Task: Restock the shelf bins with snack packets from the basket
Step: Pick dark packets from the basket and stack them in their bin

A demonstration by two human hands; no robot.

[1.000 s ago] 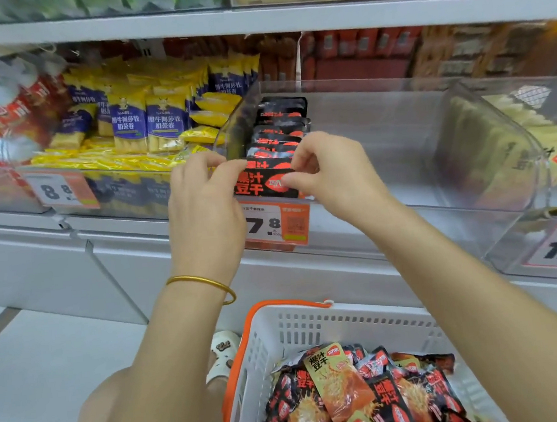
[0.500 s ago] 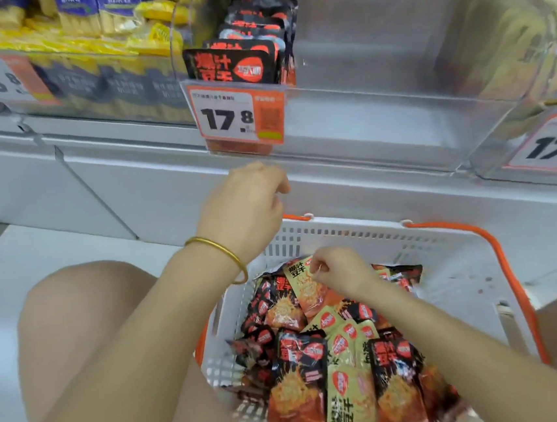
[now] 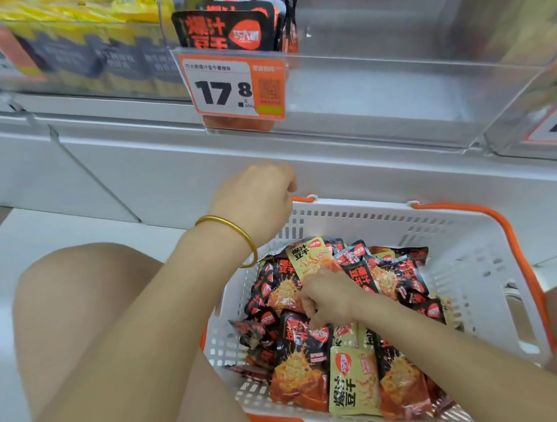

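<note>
Snack packets [image 3: 403,386], mostly black-and-red with a few yellow ones among them, are heaped in the white basket [image 3: 356,218] with orange handles, seen low between the person's knees. The right hand [image 3: 328,303] is lowered into the heap. Its grip is curled down onto the top edge of one black-and-red packet [image 3: 302,361], which appears to be pinched there, though the thumb is hidden. That packet's long axis is laid from the grip back toward the person. The left hand [image 3: 259,199] is held above the basket's far left corner, its grip loosely curled with nothing seen in it; it is judged the nearer hand to the clear shelf bin [image 3: 395,97]. The bin is placed up and ahead of both hands, beyond the basket's far rim, so a lift upward and forward is called for. A row of matching packets [image 3: 229,28] is stood upright at the bin's left end, behind the price tag [image 3: 234,85].
</note>
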